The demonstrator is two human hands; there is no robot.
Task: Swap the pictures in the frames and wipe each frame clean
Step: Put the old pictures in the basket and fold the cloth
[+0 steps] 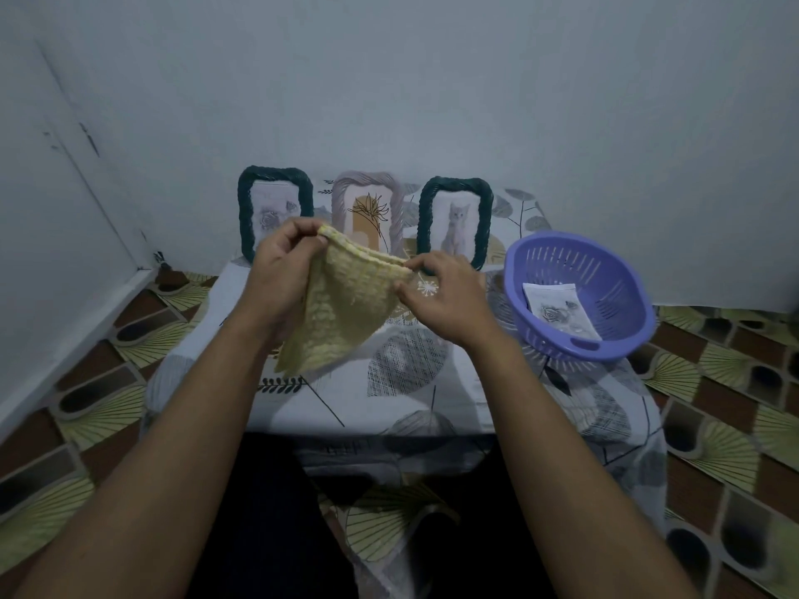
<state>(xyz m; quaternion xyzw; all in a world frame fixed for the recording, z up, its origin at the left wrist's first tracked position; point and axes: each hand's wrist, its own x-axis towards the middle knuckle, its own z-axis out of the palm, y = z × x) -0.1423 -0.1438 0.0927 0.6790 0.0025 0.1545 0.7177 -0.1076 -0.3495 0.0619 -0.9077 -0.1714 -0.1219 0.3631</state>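
Observation:
Three frames stand against the wall at the back of the small table. The left dark green frame (246,214) shows a rose picture. A pale lilac frame (367,183) in the middle holds a plant drawing. The right dark green frame (484,218) shows a cat. Above the table hangs a yellow knitted cloth (341,313), stretched by its top edge. My left hand (281,265) pinches its left corner and my right hand (445,291) pinches its right corner. The cloth and hands cover the lower parts of the left and middle frames.
A purple plastic colander (640,313) sits at the table's right side with a loose rose picture (557,311) inside. A leaf-patterned tablecloth (389,395) covers the table. Walls close in behind and at the left; patterned floor surrounds the table.

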